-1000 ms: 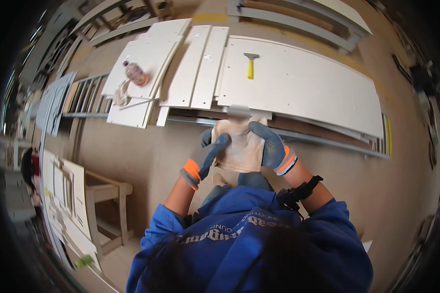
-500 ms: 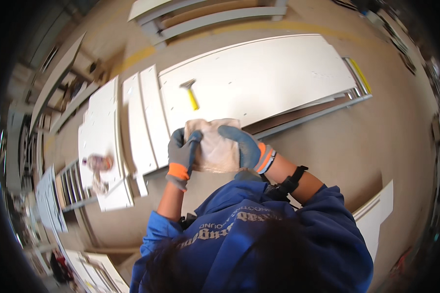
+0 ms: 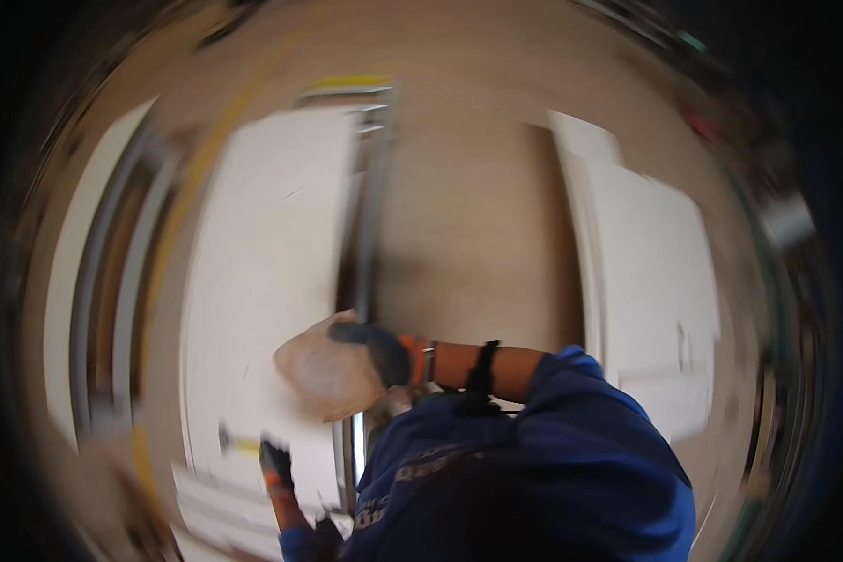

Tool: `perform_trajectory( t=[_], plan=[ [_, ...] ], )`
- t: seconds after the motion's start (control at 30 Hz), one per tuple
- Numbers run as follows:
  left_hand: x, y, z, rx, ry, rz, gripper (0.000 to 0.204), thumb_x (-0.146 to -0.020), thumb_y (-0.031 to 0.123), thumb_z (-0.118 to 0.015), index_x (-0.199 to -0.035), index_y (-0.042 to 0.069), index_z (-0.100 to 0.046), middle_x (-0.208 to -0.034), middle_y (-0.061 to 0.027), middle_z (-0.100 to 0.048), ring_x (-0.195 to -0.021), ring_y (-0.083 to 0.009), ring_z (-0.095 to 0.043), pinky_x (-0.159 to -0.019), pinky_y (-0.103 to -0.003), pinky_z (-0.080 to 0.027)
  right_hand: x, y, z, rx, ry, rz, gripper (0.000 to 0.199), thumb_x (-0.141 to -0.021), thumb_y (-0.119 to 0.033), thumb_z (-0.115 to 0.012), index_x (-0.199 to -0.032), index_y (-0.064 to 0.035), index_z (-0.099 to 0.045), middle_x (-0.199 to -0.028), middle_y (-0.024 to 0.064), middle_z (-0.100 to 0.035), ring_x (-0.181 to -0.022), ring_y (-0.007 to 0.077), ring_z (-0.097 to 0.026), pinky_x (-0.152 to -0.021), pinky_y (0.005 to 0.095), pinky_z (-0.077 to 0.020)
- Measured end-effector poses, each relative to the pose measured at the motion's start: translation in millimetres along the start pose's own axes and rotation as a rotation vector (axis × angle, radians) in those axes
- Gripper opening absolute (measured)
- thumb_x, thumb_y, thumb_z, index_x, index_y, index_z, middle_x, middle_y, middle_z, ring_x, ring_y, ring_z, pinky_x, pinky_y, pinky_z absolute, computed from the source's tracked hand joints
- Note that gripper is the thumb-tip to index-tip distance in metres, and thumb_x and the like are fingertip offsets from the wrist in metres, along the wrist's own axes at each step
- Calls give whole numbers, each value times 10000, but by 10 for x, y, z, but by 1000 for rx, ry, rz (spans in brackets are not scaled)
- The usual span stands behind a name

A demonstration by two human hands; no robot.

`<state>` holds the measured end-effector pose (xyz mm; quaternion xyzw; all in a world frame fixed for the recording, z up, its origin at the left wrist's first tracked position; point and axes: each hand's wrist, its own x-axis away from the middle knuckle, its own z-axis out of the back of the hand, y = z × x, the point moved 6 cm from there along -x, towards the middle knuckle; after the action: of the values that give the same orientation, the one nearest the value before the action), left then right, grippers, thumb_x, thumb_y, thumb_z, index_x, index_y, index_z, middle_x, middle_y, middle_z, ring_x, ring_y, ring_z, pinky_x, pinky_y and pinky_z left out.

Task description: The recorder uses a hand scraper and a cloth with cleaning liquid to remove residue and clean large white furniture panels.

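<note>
Cloth [image 3: 323, 370] is in my right hand [image 3: 384, 354], which is pinching it by the side closest to me. It's a beige one, spread out fairly flat, and from up here it overlaps the edge of the big white panel [image 3: 262, 225] to my left. My left hand [image 3: 275, 459] is out over that same panel, right at the end of the scraper [image 3: 244, 445] with the yellow handle. Too blurry there, so I can't tell if my fingers are closed on it or just touching. Both my gloves are dark with orange cuffs, and I've got a black strap [image 3: 482, 367] further up my right arm, just short of the blue sleeve [image 3: 571, 398].

Going outward, a metal rail [image 3: 372, 211] runs along the panel's edge, with a yellow bar [image 3: 347, 83] across the far end. Some narrower white boards [image 3: 220, 506] sit just beside the panel, lower left. Past the panel there's a yellow line [image 3: 197, 183] on the brown floor [image 3: 459, 225], then a pale-topped table [image 3: 89, 272]. Off to my right, well apart, more white sheets [image 3: 642, 253] overlap each other.
</note>
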<state>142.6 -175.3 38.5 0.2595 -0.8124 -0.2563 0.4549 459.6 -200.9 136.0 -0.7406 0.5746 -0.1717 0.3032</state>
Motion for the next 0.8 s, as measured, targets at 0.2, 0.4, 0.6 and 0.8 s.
perform_trajectory(
  t=[0.2,0.4,0.6,0.8],
  plan=[
    [-480,-90,1682,-667,511,235,601,-962,482,-430,-1368,38,-429,-1174,-57,-612,-1018,-243,-610,-877,-379,-494,926,-1008,-376,673,322,386,472,-894,-396,-615,-1191,-33,-561,-1190,65,-624,-1097,215,-590,-988,384,-440],
    [-1109,380,966,-759,346,145,615,-958,473,-446,-1380,28,-409,-1215,-61,-596,-1056,-247,-597,-904,-369,-480,1587,-451,-311,-424,708,343,451,-892,-332,-634,-1202,-12,-560,-1150,143,-635,-1015,261,-635,-918,407,-502],
    [-1322,269,935,-788,255,173,630,-954,464,-461,-1393,17,-389,-1257,-65,-581,-1095,-251,-584,-932,-360,-466,1461,-388,-624,-513,691,367,478,-867,-354,-663,-1197,-20,-572,-1128,140,-643,-1019,261,-632,-923,422,-498],
    [-1091,-224,2010,-610,313,232,647,-950,455,-477,-1405,7,-369,-1299,-69,-565,-1133,-255,-571,-959,-350,-451,1459,-371,-748,-466,602,292,409,-880,-269,-660,-1229,-74,-575,-1208,85,-621,-1119,205,-593,-999,378,-453]
  ],
)
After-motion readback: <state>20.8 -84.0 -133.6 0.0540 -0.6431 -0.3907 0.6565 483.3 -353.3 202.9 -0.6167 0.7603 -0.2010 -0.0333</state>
